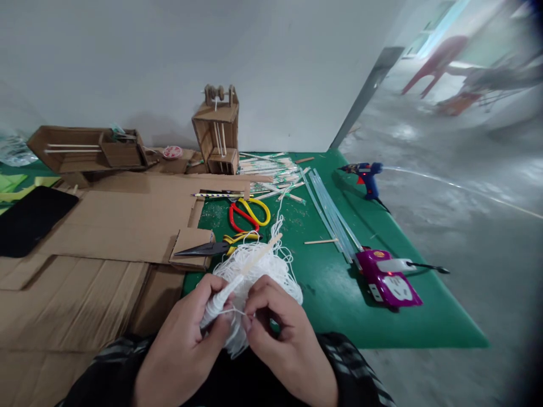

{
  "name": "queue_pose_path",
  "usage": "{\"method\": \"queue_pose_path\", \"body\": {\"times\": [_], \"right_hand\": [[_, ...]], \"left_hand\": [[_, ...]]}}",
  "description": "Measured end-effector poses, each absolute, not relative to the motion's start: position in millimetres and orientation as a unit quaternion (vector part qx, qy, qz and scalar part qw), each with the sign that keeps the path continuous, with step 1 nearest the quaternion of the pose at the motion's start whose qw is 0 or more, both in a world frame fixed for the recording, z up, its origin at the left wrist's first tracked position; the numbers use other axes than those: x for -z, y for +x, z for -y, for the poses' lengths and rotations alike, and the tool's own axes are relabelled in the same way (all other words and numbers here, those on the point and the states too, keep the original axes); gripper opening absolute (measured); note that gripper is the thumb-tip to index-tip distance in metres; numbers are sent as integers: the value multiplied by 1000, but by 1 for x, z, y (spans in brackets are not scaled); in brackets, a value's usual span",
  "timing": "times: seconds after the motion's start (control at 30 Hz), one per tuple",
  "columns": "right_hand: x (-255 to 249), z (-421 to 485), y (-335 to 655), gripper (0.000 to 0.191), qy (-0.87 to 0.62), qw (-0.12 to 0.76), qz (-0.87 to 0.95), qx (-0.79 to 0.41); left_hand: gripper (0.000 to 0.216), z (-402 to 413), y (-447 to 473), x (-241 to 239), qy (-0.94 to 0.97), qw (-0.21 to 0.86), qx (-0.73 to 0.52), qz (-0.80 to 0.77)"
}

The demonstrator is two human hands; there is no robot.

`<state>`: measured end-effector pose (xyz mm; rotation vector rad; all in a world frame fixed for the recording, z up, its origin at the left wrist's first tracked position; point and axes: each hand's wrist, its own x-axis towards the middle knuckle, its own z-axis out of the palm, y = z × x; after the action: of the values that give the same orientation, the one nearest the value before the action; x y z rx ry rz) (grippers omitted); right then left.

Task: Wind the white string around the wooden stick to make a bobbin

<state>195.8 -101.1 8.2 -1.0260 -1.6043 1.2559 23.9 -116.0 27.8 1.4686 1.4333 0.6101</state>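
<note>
My left hand (193,333) is closed around a wooden stick (263,252) thickly wound with white string (217,302). The stick's bare end points up and to the right. My right hand (284,333) pinches a strand of the string between thumb and forefinger, just right of the wound part. A short length of strand runs between the two hands. Beneath and behind them lies a loose heap of white string (286,271) on the green table. Yellow-handled pliers (212,249) rest against the heap's far left side, their dark jaws over a small cardboard piece (190,265).
Beyond the pliers are red-and-yellow-handled scissors (250,217) and a pencil (220,195). Cardboard sheets (123,220) cover the left; cardboard box structures (216,135) stand at the back. To the right are glue sticks (328,215), a blue glue gun (365,175) and a purple power strip (388,280).
</note>
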Motion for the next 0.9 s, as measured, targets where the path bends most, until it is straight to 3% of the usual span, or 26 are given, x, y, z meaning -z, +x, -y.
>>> {"method": "queue_pose_path", "body": {"times": [0.23,0.53,0.9], "right_hand": [[-6,100,197,8,-351,471,563,-582],[1,101,193,24,-316,482,520,-630],[3,102,193,9,-377,394,566,-618]], "left_hand": [[10,111,25,-25,670,410,-260,-561],[14,113,27,-24,659,404,-288,-565],[9,119,24,-14,633,362,-342,-593]]}}
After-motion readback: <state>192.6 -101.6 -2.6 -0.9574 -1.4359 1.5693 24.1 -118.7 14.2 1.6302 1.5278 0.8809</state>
